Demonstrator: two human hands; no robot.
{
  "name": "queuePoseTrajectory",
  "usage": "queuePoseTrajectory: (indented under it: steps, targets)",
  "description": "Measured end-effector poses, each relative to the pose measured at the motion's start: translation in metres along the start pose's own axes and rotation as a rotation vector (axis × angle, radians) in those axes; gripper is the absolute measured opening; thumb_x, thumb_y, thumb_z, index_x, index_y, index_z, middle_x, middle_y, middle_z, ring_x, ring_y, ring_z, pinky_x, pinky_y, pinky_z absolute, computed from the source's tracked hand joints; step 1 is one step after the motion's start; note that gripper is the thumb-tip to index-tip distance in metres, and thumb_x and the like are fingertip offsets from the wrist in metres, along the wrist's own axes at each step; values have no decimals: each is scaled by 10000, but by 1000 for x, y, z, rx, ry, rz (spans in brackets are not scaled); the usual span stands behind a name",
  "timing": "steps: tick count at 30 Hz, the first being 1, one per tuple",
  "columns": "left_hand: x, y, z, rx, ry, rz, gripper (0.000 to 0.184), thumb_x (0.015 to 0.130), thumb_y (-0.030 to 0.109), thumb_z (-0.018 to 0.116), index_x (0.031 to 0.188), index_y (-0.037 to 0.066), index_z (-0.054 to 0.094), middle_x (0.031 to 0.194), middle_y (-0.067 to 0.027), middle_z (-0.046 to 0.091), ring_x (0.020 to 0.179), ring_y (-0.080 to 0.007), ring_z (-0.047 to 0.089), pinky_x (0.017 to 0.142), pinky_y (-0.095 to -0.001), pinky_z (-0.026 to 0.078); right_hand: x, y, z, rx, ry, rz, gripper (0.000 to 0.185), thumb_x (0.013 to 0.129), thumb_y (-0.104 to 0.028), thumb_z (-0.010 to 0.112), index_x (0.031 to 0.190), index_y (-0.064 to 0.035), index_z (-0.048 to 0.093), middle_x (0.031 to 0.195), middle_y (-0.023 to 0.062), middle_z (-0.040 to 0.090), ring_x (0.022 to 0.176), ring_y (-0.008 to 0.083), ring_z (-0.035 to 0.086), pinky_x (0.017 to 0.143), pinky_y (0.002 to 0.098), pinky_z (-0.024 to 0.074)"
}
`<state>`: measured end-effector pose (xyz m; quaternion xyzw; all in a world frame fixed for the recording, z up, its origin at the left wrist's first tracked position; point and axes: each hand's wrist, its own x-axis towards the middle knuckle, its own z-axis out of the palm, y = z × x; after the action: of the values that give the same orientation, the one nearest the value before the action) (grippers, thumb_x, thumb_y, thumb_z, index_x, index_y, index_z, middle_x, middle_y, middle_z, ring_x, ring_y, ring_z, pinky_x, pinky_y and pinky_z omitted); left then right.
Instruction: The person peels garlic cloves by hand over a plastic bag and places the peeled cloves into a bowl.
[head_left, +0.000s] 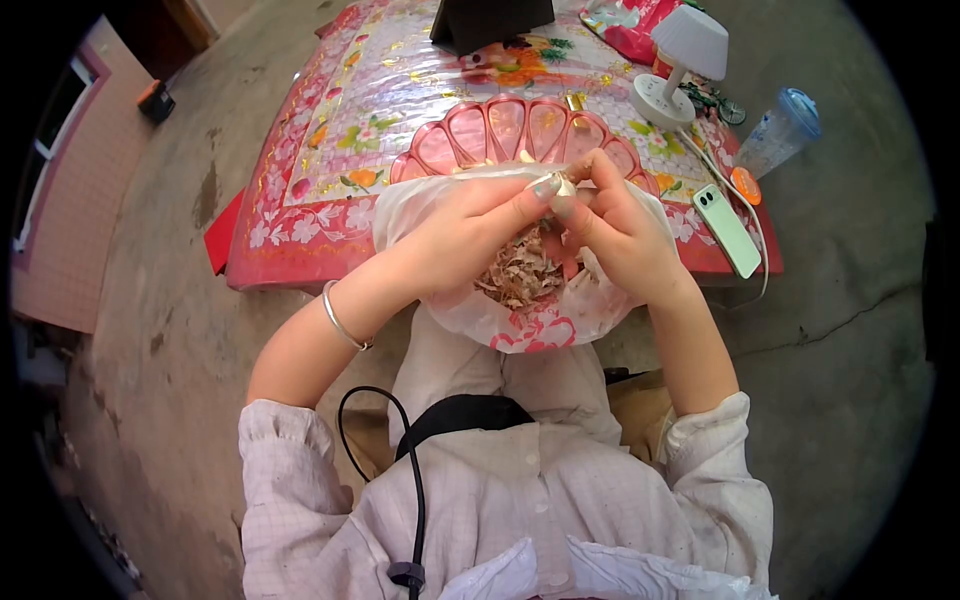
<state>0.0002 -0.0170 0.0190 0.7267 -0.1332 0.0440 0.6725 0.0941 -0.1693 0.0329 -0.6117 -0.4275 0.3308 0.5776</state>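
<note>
Garlic (566,188) is held between the fingertips of both hands, over the far part of the open bag (402,210), and neither hand is clearly nearer to it. The left hand (480,225) pinches it from the left side, with thumb and finger; the right hand (628,228) presses its thumb from the near right side, while its forefinger is bent beyond. Its long axis I cannot tell, because the fingers cover much of it. Dry skins (522,272) lie lower, inside the bag; the tray (507,128) is just beyond.
</note>
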Motion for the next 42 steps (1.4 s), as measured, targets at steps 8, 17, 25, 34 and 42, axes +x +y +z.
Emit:
queuePoseTrajectory:
  steps: [8,17,25,34,42]
  targets:
    - [-10,-4,8,234,148,46,413,927,313,371,839,-10,613,678,-36,575,664,-102,519,612,-259,410,-11,2,2,-204,-55,-132,256,868,-100,523,1018,8,345,914,103,562,804,140,553,678,251,450]
    - [-10,4,15,27,130,26,341,923,264,370,907,-4,581,699,11,506,613,-66,420,555,-227,356,-8,26,4,188,-35,-376,265,910,-128,441,1106,-20,299,904,88,532,684,98,512,582,210,418]
    - [-8,-11,2,-448,206,-281,238,877,247,410,844,48,536,693,22,451,574,-59,362,502,-214,278,-12,18,-16,513,-40,94,216,851,-116,397,1013,8,469,771,74,520,597,93,492,488,208,410]
    - [-11,-13,5,-166,132,-308,315,902,293,457,831,20,598,663,19,485,600,-54,415,526,-215,327,-6,13,4,-444,-46,-22,331,723,-281,680,851,-18,525,688,90,550,640,208,560,581,340,415]
    - [-15,-12,1,296,126,-75,331,905,252,403,825,-15,582,722,-100,568,663,-199,522,617,-322,404,-1,19,6,-600,-105,-247,211,836,-210,528,858,-1,501,764,194,572,713,359,552,623,410,414]
